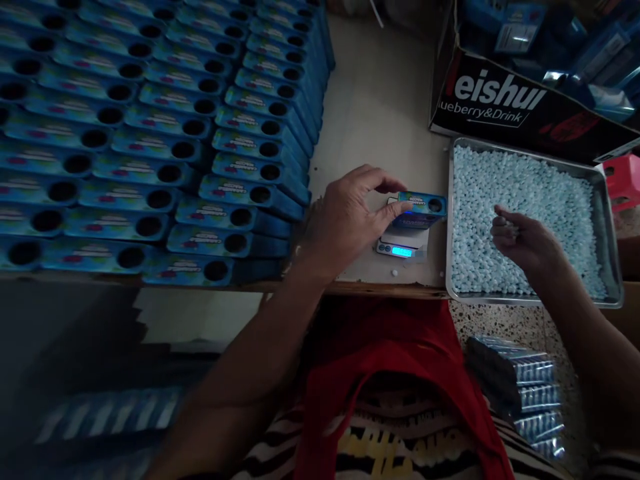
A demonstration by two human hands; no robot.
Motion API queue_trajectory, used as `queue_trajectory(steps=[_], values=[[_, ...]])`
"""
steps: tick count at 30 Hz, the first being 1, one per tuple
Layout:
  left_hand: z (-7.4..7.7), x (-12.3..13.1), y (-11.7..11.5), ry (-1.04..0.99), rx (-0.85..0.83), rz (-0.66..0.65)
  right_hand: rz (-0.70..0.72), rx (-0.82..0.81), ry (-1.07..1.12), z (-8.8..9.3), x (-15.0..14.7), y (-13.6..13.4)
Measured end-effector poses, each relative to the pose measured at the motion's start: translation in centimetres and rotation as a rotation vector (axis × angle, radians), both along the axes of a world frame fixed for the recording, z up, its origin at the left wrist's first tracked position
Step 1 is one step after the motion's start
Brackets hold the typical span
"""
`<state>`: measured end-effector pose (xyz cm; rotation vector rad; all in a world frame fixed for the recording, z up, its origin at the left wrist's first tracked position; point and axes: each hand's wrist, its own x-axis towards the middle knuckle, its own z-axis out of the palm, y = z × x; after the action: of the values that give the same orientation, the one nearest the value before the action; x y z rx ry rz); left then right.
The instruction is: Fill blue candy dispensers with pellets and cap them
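Note:
My left hand point(350, 213) pinches the end of a small blue box point(423, 203) with a round hole, which rests on a pocket scale point(403, 243) with a lit blue display. My right hand point(517, 233) hovers over a metal tray point(453, 220) full of small pale blue candies point(525, 200). Its fingers are curled together, and whether they hold candies I cannot make out.
Several rows of identical blue boxes point(150, 133) are stacked on the left of the table. A black carton point(500, 100) with more packs stands behind the tray. A red object point(623, 180) sits at the right edge. Wrapped packs point(525, 393) lie below the table edge.

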<state>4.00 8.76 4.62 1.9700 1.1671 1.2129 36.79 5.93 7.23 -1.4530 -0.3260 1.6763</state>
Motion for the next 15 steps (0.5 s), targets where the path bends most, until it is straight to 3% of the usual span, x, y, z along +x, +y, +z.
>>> queue_trajectory(steps=[8,15], values=[[0.4,0.7,0.3,0.226,-0.053,0.037,0.285,0.089,-0.078,1.5,-3.9,3.3],[-0.5,0.3,0.8,0.108,-0.176,0.047,0.403,0.208,-0.188,2.0,-4.8,3.7]])
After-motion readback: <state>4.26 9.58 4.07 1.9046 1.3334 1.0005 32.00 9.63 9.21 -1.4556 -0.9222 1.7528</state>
